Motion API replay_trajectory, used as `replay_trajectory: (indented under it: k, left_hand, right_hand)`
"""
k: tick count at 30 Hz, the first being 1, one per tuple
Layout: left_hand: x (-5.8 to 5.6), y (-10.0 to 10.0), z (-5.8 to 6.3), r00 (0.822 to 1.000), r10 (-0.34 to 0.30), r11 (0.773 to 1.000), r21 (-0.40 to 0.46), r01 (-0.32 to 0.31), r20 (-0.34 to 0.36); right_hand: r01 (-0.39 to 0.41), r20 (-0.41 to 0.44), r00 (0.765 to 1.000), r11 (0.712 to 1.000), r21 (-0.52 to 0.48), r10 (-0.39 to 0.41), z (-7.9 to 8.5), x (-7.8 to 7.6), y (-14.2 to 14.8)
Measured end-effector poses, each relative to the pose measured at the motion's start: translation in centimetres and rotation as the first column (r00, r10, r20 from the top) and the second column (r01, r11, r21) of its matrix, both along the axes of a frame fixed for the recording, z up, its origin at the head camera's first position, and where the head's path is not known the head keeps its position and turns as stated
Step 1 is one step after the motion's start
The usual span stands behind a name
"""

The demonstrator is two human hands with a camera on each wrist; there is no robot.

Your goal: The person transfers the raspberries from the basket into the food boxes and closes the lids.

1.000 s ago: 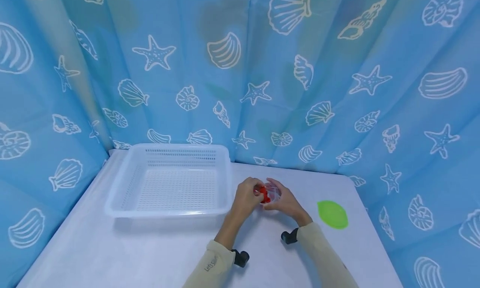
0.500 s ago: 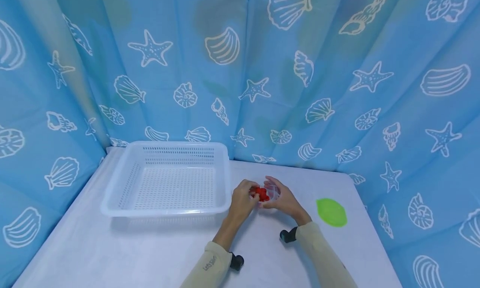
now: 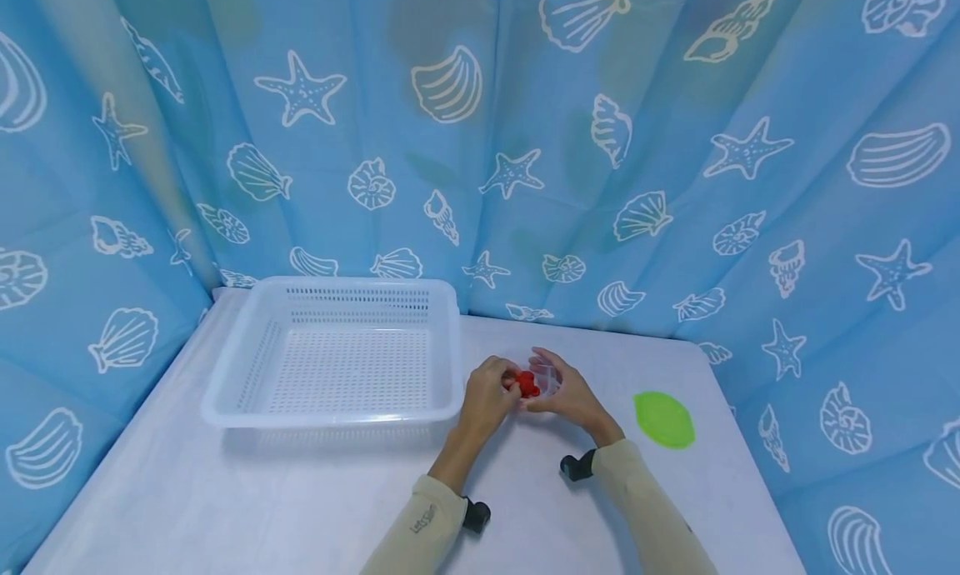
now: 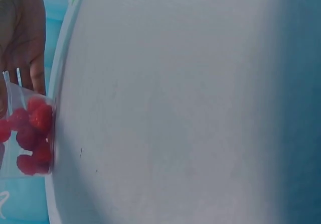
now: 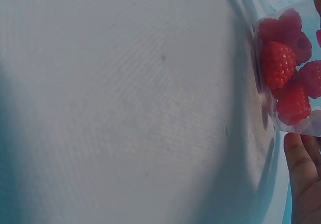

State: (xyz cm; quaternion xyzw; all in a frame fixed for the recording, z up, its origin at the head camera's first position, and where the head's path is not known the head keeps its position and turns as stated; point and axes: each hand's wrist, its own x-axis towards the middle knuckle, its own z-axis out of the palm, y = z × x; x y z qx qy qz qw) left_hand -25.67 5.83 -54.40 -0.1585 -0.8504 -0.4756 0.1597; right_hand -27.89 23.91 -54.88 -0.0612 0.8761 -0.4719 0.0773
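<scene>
Red raspberries [image 5: 278,66] fill the lower part of a clear plastic container [image 4: 11,156], seen close up in both wrist views. From the right, my right hand [image 3: 573,397] curls its fingers round this container. My left hand [image 3: 483,396] is at the container's left side, thumb and fingers bent together. Red shows between its fingertips, and it appears to pinch a raspberry. A single raspberry [image 4: 4,131] sits above the others at the left edge of the left wrist view. Part of the container is hidden by both hands.
On the left of the white table [image 3: 315,508] stands a white perforated plastic basket [image 3: 333,419]. A flat green lemon-shaped piece [image 3: 664,420] lies to the right of my right hand. A blue curtain [image 3: 420,167] with white shells and starfish encloses the table.
The raspberries shift slightly between my left fingers and the container. Both hands stay close together in nearly the same spot. The head view has tilted a little.
</scene>
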Motion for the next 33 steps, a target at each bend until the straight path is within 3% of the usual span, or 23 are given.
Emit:
replay_trajectory:
  k: [5,8,11,15,18,21,25,27,30,32,33]
  left_hand:
    - [0.1,-0.1,0.3,0.999,-0.008,1.000,0.013,0.007,0.053]
    - [-0.2,-0.3,0.1,0.996,-0.046,0.992,0.117,0.036,0.078]
    - [-0.1,-0.5,-0.2,0.990,-0.096,0.965,0.253,0.067,0.102]
    - [1.4,0.1,-0.1,0.978,-0.160,0.940,0.322,0.111,0.132]
    - [3.2,0.9,0.5,0.967,-0.230,0.941,0.279,0.191,0.112]
    - [4.6,1.3,1.7,0.948,-0.315,0.928,0.226,0.296,0.051]
    - [5.5,0.4,4.0,0.934,-0.357,0.924,0.147,0.352,0.013]
    - [5.6,-0.6,5.3,0.942,-0.336,0.939,0.087,0.333,0.016]
    - [5.5,-2.5,7.0,0.973,-0.228,0.971,-0.060,0.230,0.029]
    - [4.9,-3.9,7.7,0.991,-0.129,0.974,-0.185,0.133,0.035]
    - [4.5,-4.7,7.9,0.996,-0.078,0.964,-0.252,0.085,0.039]
  right_hand:
    - [-0.011,0.002,1.000,1.000,-0.003,0.011,-0.2,-0.3,0.0]
    - [-0.016,0.005,1.000,1.000,0.001,0.016,-0.1,-0.6,0.0]
    - [-0.018,0.009,1.000,1.000,0.008,0.018,0.0,-1.0,-0.1]
    - [-0.021,0.007,1.000,0.999,0.042,0.021,0.0,-1.0,0.0]
    - [-0.029,-0.035,0.999,0.997,0.074,0.032,0.0,-1.0,0.2]
    - [-0.035,-0.096,0.994,0.995,0.098,0.044,-0.1,-1.1,0.5]
    - [-0.042,-0.134,0.989,0.985,0.170,0.066,0.5,-1.2,1.0]
    - [-0.028,-0.155,0.986,0.976,0.217,0.062,1.1,-1.0,1.1]
    - [0.040,-0.229,0.973,0.955,0.295,0.030,2.7,-0.8,1.3]
    - [0.087,-0.297,0.955,0.931,0.354,0.024,3.8,-0.7,1.3]
    - [0.107,-0.332,0.943,0.917,0.384,0.029,4.3,-0.6,1.3]
